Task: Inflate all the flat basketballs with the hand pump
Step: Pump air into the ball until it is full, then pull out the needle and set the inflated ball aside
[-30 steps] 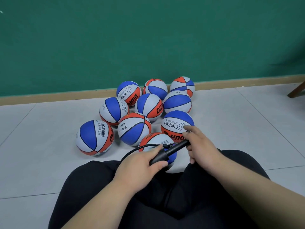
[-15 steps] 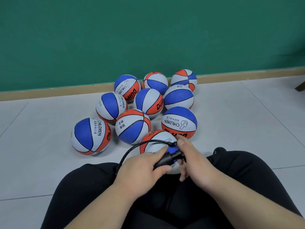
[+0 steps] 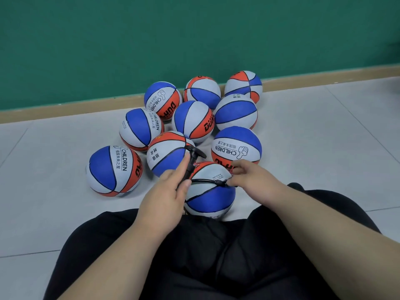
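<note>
A blue, white and orange basketball (image 3: 211, 198) lies on the floor just in front of my crossed legs. My left hand (image 3: 166, 198) grips the barrel of a small black hand pump (image 3: 191, 162), which stands nearly upright with its T-handle at the top. A thin black hose (image 3: 205, 181) runs from the pump across the ball's top. My right hand (image 3: 249, 177) pinches the hose's far end, at the ball's upper right. Whether the needle sits in the valve is hidden by my fingers.
Several more basketballs of the same colours cluster behind, the nearest ones (image 3: 237, 146) (image 3: 168, 154) touching the near ball. One ball (image 3: 113, 171) lies apart at the left. A green wall with a tan baseboard (image 3: 65, 111) closes the back. The floor is pale tile.
The pump has swung from lying across my lap to nearly upright in my left hand. My right hand has left the pump handle and now pinches the hose end on the near ball.
</note>
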